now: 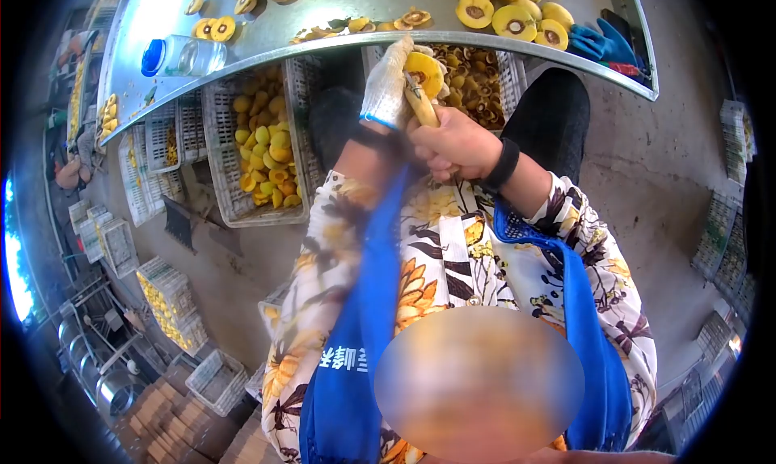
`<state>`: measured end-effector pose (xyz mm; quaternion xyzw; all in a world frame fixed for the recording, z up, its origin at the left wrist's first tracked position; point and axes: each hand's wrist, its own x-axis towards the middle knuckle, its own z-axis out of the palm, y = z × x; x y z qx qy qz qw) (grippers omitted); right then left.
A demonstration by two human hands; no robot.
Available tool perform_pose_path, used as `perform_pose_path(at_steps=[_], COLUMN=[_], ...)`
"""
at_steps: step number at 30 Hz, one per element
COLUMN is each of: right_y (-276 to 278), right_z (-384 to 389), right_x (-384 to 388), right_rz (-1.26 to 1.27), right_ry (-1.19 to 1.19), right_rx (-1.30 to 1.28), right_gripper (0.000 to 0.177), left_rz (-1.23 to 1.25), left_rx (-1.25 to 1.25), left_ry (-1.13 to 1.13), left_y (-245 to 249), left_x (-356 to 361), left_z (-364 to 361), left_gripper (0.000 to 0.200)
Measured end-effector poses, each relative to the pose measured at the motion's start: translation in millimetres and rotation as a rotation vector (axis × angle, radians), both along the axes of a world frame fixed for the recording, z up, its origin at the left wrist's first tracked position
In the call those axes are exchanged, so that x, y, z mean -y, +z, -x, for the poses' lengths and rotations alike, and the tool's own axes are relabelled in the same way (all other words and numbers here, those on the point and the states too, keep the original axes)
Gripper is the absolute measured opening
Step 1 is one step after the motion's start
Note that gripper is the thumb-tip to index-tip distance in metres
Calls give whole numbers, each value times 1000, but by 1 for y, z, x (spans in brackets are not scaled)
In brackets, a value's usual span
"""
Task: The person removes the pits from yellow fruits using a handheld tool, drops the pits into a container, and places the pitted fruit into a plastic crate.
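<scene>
My left hand [386, 84], in a white knitted glove, is closed around a yellow peach half [425, 72] just below the table's near edge. My right hand [459, 145], bare with a dark band at the wrist, grips a wooden-handled pitting tool [422, 108]. Its metal tip meets the cut face of the peach half, by the pit. Beneath my hands stands a crate with cut peach pieces and pits [473, 80]. On the metal table [299, 3] lie more peach halves [515, 22], plus peach scraps [414, 17] near the edge.
A water bottle [186, 56] with a blue cap lies on the table at left. Blue gloves [598, 42] lie at right. A white crate [217, 141] of yellow peach pieces [267, 153] stands left of my legs. Stacked crates [171, 302] line the floor farther left.
</scene>
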<state>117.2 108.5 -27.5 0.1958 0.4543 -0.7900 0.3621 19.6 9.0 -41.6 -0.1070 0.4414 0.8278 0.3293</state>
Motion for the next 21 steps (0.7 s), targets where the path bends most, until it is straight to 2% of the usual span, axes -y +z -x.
perform_pose_path(at_steps=[3,7,9,12,13,14,15,16,17,18,19,20,21], right_y=[3,-13,-15,-21,-21,-21,-20,-19,-41,-38,-31,-29,-42], right_z=[1,4,3,6,7,9,10,8,10,12,12,7,6], right_x=[-4,-12,-11,-8,-6,-5,-5,-6,-14,-18,-21,-23,-29], right_rz=[120,387,399,360,337,294,249,201,76,-252,-581,-907,-1020], right_ry=[-5,28,47,94,110,100,90,78,139,179,214,253,197], right_rx=[7,33,24,-100,-160,-191,-218,-241,-248,-405,-549,-678,-986], right_gripper=[9,9,10,11,11,11,12,12,18,16,14,13,17], left_rz=[17,293,376,224,215,72,-90,-54,-14,436,795,1162,1395], left_rx=[9,-243,-327,-49,-47,101,101,49,-4,-56,-338,-341,-486], left_ry=[-2,-55,-116,16,247,341,274,343,411,647,744,588,541], left_y=[-2,-4,-7,-10,-16,-27,-39,-44,-49,-21,-50,-23,-18], left_x=[0,6,13,19,22,41,77,107,137,140,169,172,178], left_z=[-1,2,3,6,8,20,30,36,42,38,53,44,49], left_gripper=[34,35,35,37,42,49,54,55,56,50,43,44,45])
